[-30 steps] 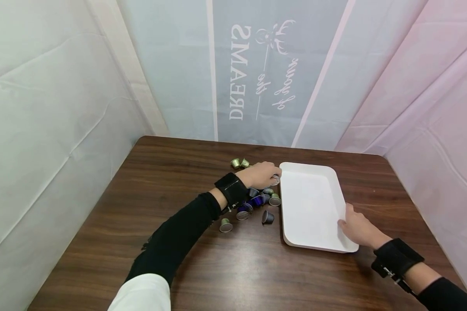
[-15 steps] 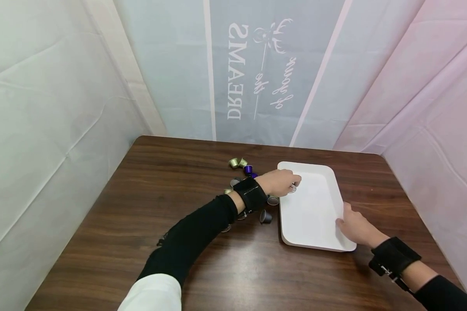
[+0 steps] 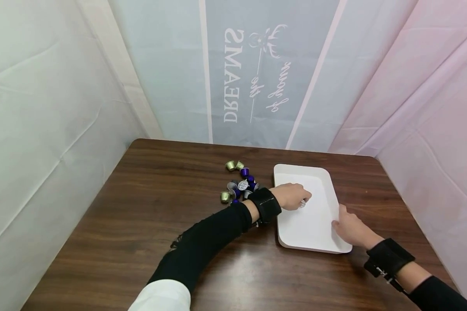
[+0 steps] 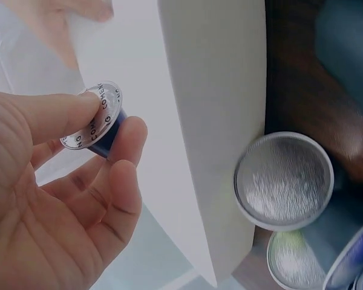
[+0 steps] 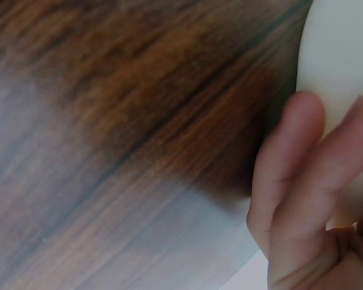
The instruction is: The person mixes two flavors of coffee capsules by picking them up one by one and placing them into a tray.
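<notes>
My left hand (image 3: 291, 196) is over the white tray (image 3: 307, 235), pinching a dark blue coffee capsule (image 4: 111, 104) between thumb and fingers. Lettering runs around the capsule's silver foil lid, and the thumb presses on that lid. At the tray's right side my right hand (image 3: 354, 226) grips the wall, thumb on the inside and fingers outside. In the right wrist view its fingers (image 5: 293, 139) lie against the tray's outer wall. To the left of the tray lies a loose group of capsules, among them a purple capsule (image 3: 244, 172) and a green capsule (image 3: 225, 197).
Two more green capsules sit at the group's far end, one of them a pale green capsule (image 3: 230, 165). My left forearm covers part of the group. Beside the tray wall, a capsule with a plain foil lid (image 4: 284, 181) shows. The brown wooden table (image 3: 140, 207) has cloth hangings around it.
My left hand has carried the capsule rightward from the tray's left edge to over its middle, and slightly nearer me. The right hand keeps its grip on the tray.
</notes>
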`<act>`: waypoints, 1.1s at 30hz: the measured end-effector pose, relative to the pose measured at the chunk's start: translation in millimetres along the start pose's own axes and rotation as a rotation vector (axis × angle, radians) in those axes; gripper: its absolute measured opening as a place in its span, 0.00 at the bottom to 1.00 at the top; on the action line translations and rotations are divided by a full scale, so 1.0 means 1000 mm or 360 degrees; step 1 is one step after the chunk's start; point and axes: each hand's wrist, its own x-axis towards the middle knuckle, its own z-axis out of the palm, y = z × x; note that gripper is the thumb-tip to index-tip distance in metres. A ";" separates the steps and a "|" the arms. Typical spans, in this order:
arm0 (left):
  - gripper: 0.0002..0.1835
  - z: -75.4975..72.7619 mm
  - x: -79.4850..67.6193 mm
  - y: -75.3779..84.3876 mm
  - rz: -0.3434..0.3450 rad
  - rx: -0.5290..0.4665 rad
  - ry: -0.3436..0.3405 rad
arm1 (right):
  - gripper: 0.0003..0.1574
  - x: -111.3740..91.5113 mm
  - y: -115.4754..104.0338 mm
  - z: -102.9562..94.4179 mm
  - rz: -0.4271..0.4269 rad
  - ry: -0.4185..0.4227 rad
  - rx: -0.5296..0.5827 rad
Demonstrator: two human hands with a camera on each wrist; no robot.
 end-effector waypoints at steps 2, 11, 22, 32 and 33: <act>0.10 0.000 0.002 0.004 -0.0003 0.0004 -0.0003 | 0.41 0.000 0.000 -0.001 -0.0002 0.0005 -0.0009; 0.10 0.008 0.010 0.017 -0.0032 -0.0006 -0.0033 | 0.39 -0.001 -0.001 0.000 -0.0041 0.0000 0.0015; 0.13 0.017 0.015 0.020 -0.0090 -0.0031 -0.0048 | 0.37 0.001 0.000 0.003 -0.0102 0.0065 -0.0018; 0.16 0.000 0.001 0.002 -0.0020 -0.0003 -0.0045 | 0.37 0.001 0.001 0.002 -0.0036 0.0029 -0.0016; 0.16 -0.002 -0.002 -0.002 -0.0012 -0.0008 -0.0036 | 0.37 0.001 0.001 0.001 -0.0032 0.0026 -0.0013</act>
